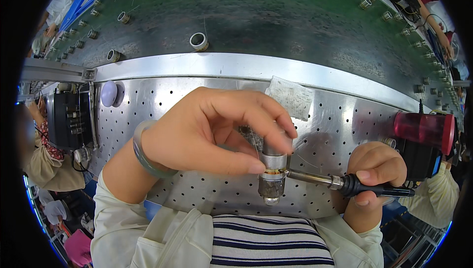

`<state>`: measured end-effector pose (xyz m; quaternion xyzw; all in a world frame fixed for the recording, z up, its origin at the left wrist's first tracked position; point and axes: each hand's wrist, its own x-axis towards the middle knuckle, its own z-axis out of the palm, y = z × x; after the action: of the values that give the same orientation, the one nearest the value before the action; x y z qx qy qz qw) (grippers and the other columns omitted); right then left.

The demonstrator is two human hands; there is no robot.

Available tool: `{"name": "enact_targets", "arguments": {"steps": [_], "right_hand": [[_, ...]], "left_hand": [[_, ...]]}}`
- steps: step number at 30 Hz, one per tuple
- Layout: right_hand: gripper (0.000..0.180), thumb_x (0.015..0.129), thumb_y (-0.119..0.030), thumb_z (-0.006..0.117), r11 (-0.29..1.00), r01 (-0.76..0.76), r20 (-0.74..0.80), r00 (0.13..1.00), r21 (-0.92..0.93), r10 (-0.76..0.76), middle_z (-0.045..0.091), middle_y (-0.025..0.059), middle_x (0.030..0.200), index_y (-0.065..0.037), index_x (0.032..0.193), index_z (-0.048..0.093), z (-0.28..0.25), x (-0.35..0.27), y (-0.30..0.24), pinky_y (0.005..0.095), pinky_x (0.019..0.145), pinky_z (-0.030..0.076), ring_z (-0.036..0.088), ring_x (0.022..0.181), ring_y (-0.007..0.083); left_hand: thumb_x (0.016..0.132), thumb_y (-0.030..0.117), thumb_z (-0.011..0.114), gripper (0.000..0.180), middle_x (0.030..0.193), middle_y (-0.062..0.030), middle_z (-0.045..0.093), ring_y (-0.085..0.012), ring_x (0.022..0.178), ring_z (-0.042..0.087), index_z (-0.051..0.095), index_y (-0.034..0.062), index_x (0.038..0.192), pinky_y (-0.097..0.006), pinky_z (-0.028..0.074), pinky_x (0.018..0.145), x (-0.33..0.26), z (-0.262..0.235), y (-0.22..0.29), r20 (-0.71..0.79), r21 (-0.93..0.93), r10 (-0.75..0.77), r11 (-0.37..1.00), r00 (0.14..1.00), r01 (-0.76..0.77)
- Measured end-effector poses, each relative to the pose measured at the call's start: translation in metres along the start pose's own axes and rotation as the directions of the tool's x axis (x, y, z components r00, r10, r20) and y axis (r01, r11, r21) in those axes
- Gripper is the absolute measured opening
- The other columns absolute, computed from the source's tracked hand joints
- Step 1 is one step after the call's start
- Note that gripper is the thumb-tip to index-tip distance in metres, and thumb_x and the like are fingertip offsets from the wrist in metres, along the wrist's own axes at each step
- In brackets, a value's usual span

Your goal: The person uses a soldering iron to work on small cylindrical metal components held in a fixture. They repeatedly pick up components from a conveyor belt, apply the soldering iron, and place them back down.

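Note:
My right hand (377,172) is closed round the black handle of a soldering iron (315,177). The iron's tip points left and meets the side of a metal cylinder (274,162) at a narrow copper-coloured band. Curled about that cylinder is my left hand (221,132), its thumb at the band and its index finger across the upper part. The cylinder sits over a darker metal post (271,190) with a rounded end toward me. Thin wires run up near the left fingers; the other fingertips are partly hidden.
Beyond the perforated metal table (197,196) runs a green belt (256,27) carrying several metal rings, one ring (199,41) near its edge. A crumpled white cloth (289,98), a lilac rounded object (109,94) and a red translucent container (423,130) stand around. Other people work at both sides.

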<state>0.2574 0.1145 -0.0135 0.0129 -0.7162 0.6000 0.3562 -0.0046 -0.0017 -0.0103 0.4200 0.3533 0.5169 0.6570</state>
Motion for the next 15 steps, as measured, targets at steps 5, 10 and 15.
{"name": "enact_targets", "arguments": {"steps": [5,10,15], "right_hand": [[0.033,0.068,-0.008,0.08,1.0,0.018,0.043,0.999,-0.004,-0.018,0.061,0.0123,0.071,0.003,0.091,0.059,-0.0024,0.0028,0.0006,0.0285,0.046,0.046,0.059,0.053,0.0208],[0.033,0.069,-0.01,0.08,0.999,0.032,0.047,0.998,-0.02,-0.031,0.061,0.011,0.07,0.002,0.092,0.06,-0.0007,0.0033,0.0019,0.0281,0.046,0.046,0.059,0.053,0.0202],[0.032,0.069,-0.011,0.08,0.998,-0.001,0.03,1.0,-0.062,0.002,0.06,0.0106,0.069,0.002,0.091,0.06,0.0009,0.0033,-0.0029,0.0279,0.046,0.046,0.059,0.052,0.0204]], "left_hand": [[0.072,-0.009,0.068,0.052,0.105,-0.0248,0.061,-0.0203,0.097,0.061,0.051,-0.0091,0.121,-0.017,0.051,0.066,0.0019,0.0048,0.006,-0.003,-0.146,-0.153,0.978,0.988,0.151],[0.071,-0.01,0.067,0.055,0.101,-0.0231,0.063,-0.0199,0.093,0.063,0.049,-0.0105,0.123,-0.018,0.052,0.066,0.0039,0.0066,0.0081,-0.032,-0.153,-0.197,0.97,0.98,0.19],[0.068,-0.01,0.07,0.061,0.099,-0.0203,0.063,-0.0214,0.095,0.063,0.047,-0.01,0.125,-0.018,0.053,0.065,0.0046,0.0109,0.0116,-0.05,-0.125,-0.178,0.977,0.983,0.17]]}}
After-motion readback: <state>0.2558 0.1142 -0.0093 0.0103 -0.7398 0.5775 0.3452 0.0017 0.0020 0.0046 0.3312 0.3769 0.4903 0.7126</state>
